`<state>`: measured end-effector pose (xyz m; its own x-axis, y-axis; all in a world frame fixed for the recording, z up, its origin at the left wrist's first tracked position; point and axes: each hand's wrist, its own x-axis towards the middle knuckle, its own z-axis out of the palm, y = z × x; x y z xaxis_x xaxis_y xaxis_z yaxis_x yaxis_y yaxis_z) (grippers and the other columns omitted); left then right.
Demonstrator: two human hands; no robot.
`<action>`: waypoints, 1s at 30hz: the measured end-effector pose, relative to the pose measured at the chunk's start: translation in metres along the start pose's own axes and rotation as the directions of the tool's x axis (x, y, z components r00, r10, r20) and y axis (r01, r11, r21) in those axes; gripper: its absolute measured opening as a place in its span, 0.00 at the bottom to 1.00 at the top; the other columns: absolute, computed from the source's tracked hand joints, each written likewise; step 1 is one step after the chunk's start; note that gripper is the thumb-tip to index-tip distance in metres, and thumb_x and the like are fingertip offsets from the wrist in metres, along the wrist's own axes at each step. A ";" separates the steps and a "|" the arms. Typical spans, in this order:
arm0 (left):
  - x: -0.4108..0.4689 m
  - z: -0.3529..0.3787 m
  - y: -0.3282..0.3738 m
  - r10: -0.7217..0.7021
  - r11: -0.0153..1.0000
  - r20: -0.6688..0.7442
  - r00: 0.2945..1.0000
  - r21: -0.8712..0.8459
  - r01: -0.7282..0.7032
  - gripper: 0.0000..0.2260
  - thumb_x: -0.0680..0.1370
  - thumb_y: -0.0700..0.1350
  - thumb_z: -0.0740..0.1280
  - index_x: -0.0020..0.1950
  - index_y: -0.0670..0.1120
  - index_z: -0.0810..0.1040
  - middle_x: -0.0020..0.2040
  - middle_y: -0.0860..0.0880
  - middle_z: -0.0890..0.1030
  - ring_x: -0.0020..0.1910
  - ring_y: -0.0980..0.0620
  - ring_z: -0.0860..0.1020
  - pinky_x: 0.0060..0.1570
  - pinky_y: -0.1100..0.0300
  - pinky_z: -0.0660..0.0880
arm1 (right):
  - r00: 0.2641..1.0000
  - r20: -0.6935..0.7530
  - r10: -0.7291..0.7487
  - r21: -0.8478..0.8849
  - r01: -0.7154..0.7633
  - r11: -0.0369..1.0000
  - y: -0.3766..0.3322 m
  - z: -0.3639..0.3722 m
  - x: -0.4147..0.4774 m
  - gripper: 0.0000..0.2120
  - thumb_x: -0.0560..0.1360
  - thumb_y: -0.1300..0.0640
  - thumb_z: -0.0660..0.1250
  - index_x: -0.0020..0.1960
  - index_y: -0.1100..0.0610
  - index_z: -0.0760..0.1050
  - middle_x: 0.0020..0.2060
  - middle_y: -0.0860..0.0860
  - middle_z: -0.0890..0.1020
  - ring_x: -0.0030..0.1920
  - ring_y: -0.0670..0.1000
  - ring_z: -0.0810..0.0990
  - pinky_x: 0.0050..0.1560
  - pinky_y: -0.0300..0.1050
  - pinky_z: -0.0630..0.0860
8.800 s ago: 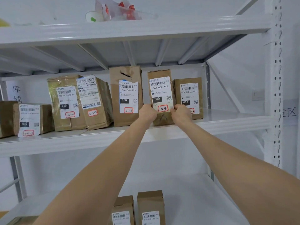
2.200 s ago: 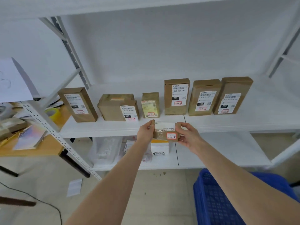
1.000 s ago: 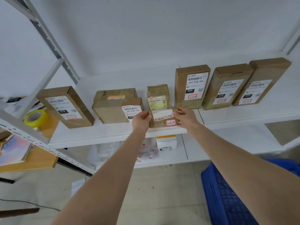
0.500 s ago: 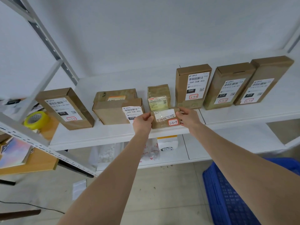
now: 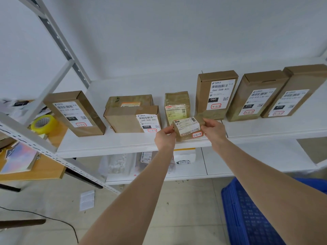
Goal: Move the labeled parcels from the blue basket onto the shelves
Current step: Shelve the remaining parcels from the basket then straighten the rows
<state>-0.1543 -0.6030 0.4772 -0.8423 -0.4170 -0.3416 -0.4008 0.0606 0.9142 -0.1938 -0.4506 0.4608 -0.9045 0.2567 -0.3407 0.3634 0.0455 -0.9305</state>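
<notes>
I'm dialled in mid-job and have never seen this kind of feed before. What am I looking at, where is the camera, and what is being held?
There is no machine here. A person works with bare hands, and the single camera sits on their head, looking forward and down, so both forearms reach up into the picture from below.

The left hand and the right hand hold one small brown parcel between them, each with a grip on one end. Its red-bordered sticker reads 3-3-4. It sits low at the front of the white shelf, though I cannot tell whether it rests there yet.

Behind it stands a small taped parcel. Further labeled boxes line the same shelf, for example the tall box marked 060-06B-A05.

The blue basket is on the floor at lower right. A yellow tape roll lies on a wooden table at the left.
</notes>
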 end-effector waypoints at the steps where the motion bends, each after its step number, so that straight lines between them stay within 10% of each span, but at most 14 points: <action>1: -0.002 0.001 0.000 0.002 1.000 0.002 1.000 0.014 -0.002 0.18 0.74 0.33 0.64 0.61 0.46 0.80 0.54 0.49 0.83 0.55 0.47 0.80 0.58 0.58 0.76 | 1.000 -0.012 -0.003 -0.003 0.003 1.000 0.000 0.000 0.000 0.20 0.74 0.69 0.67 0.63 0.56 0.77 0.53 0.51 0.83 0.53 0.51 0.82 0.60 0.49 0.77; 7: -0.005 -0.009 0.007 0.018 0.999 -0.027 0.999 0.037 -0.017 0.20 0.75 0.33 0.60 0.63 0.47 0.79 0.60 0.51 0.80 0.60 0.51 0.76 0.54 0.66 0.71 | 1.000 0.016 -0.007 0.022 0.007 1.000 -0.006 0.012 -0.010 0.21 0.73 0.73 0.65 0.63 0.58 0.76 0.51 0.53 0.83 0.52 0.51 0.80 0.60 0.48 0.76; 19: 0.000 -0.016 0.011 -0.037 0.996 0.088 0.995 0.081 0.030 0.17 0.76 0.39 0.64 0.64 0.47 0.77 0.59 0.50 0.81 0.62 0.45 0.76 0.64 0.51 0.73 | 0.987 0.155 0.036 -0.096 -0.022 0.995 0.002 0.017 -0.017 0.16 0.74 0.65 0.64 0.54 0.46 0.79 0.47 0.45 0.84 0.48 0.49 0.77 0.51 0.43 0.74; 26: 0.000 -0.017 0.014 -0.012 0.990 0.081 0.997 0.140 0.000 0.15 0.76 0.36 0.62 0.62 0.43 0.76 0.42 0.52 0.78 0.43 0.47 0.72 0.47 0.58 0.72 | 0.986 0.129 0.102 -0.161 -0.080 0.984 -0.001 0.013 -0.018 0.29 0.75 0.64 0.66 0.74 0.55 0.63 0.68 0.56 0.71 0.65 0.56 0.72 0.66 0.52 0.71; 30: -0.001 -0.015 0.015 -0.006 0.980 0.052 0.999 0.199 -0.004 0.10 0.77 0.36 0.61 0.40 0.49 0.75 0.37 0.52 0.75 0.44 0.47 0.71 0.40 0.60 0.70 | 0.992 0.085 0.096 -0.160 -0.081 0.984 -0.005 0.011 -0.021 0.25 0.76 0.67 0.62 0.72 0.56 0.66 0.66 0.56 0.73 0.64 0.57 0.73 0.66 0.53 0.71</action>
<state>-0.1537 -0.6155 0.4952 -0.8572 -0.3700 -0.3582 -0.4610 0.2411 0.8540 -0.1791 -0.4673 0.4711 -0.8811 0.1768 -0.4386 0.4670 0.1788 -0.8660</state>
